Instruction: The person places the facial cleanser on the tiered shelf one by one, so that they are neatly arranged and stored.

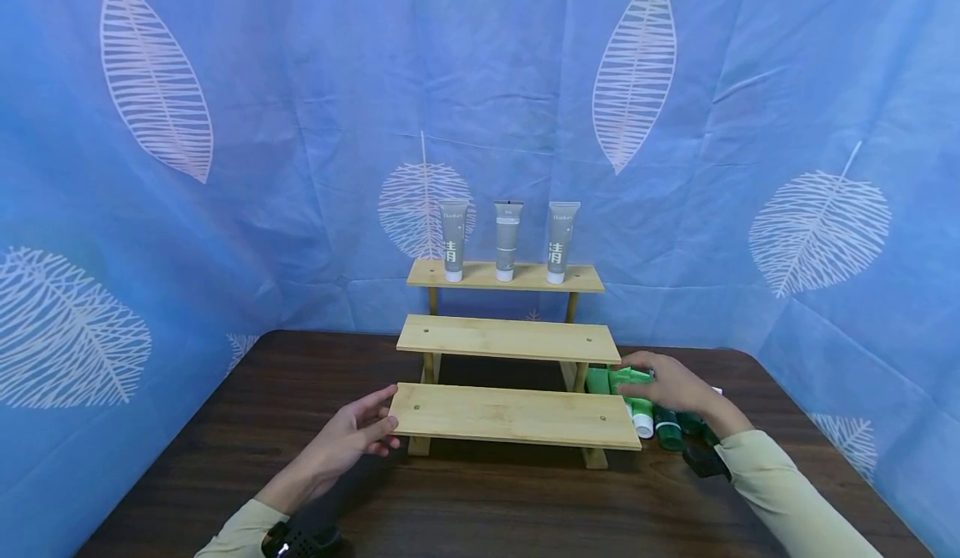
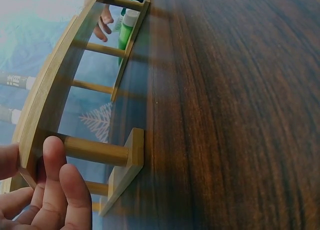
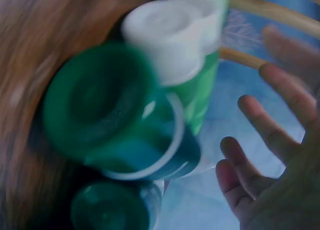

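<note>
A three-tier wooden display shelf (image 1: 517, 416) stands on the table. My left hand (image 1: 341, 441) holds the left end of its lowest board, with the thumb (image 2: 7, 161) on one side and fingers curled at the other. Right of the shelf, my right hand (image 1: 663, 383) hovers over a group of green tubes, fingers spread and nothing in its grasp. Among these are a light green tube with a white cap (image 3: 165, 40) and a dark green tube with a green cap (image 3: 100, 102). The right wrist view is blurred.
Three grey tubes with white caps, a left one (image 1: 453, 241), a middle one (image 1: 507, 241) and a right one (image 1: 562, 241), stand spaced along the top board. The dark wooden table (image 1: 247, 424) backs onto a blue leaf-patterned curtain (image 1: 510, 66).
</note>
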A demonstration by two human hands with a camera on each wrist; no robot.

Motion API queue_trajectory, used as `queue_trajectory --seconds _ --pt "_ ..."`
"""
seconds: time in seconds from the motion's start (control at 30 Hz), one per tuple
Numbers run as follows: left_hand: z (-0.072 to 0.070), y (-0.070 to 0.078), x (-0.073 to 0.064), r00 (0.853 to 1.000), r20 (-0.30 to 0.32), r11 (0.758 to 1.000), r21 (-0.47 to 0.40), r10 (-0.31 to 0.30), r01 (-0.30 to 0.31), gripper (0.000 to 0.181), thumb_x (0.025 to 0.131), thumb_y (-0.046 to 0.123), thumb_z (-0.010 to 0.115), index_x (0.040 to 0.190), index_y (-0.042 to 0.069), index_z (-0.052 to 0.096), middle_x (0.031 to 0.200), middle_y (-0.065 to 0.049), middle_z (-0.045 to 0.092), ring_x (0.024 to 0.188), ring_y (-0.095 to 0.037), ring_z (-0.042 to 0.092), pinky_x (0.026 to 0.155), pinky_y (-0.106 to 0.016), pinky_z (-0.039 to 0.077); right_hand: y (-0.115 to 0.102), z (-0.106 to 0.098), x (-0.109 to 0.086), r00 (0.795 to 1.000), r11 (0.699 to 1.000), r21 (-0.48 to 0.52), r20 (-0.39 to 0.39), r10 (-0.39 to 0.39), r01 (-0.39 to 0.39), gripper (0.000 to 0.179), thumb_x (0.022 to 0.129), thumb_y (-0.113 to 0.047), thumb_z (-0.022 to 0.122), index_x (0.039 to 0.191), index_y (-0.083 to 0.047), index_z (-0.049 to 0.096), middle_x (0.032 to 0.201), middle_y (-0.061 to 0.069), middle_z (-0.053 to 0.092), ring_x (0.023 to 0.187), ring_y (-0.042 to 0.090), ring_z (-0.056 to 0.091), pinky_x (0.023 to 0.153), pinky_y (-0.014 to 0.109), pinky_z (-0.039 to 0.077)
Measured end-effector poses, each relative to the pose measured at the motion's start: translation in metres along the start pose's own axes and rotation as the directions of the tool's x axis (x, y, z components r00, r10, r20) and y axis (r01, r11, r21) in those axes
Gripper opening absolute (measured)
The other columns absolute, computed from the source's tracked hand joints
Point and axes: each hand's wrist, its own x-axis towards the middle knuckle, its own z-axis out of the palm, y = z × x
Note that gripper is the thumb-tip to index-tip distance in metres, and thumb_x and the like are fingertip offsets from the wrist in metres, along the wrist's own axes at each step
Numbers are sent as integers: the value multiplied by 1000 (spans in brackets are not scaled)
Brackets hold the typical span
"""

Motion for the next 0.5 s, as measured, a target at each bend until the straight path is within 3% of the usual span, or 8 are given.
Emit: queue_trajectory --seconds 0.13,0.27,0.37,0.5 --pt "-1 -1 0 1000 6 1000 -8 -1 1 67 103 15 61 160 0 27 114 -15 59 90 -22 67 79 -33 56 4 8 7 994 992 -71 24 -104 105 48 95 -36 72 131 -5 69 137 26 59 124 51 53 94 67 46" --pt "-2 -2 1 1000 10 1000 -9 0 0 68 103 16 61 160 1 27 114 -15 59 90 -22 67 79 -33 56 2 18 11 988 975 -162 50 -147 153 48 92 -45 72 127 -13 73 138 21 60 123 50 53 90 67 43" --pt "-2 -2 1 1000 10 1000 -3 2 -2 68 103 16 61 160 1 27 115 -15 60 90 -23 67 79 -34 56 -1 20 11 986 969 -189 81 -148 161 48 91 -48 71 125 -15 75 137 19 62 119 48 55 86 61 44" --pt "-2 -2 1 1000 7 1000 2 2 -2 67 103 16 61 160 1 27 115 -15 60 90 -23 67 79 -35 55 -6 14 5 986 976 -168 123 -116 136 47 92 -48 70 125 -14 74 136 20 62 120 49 55 88 64 44"
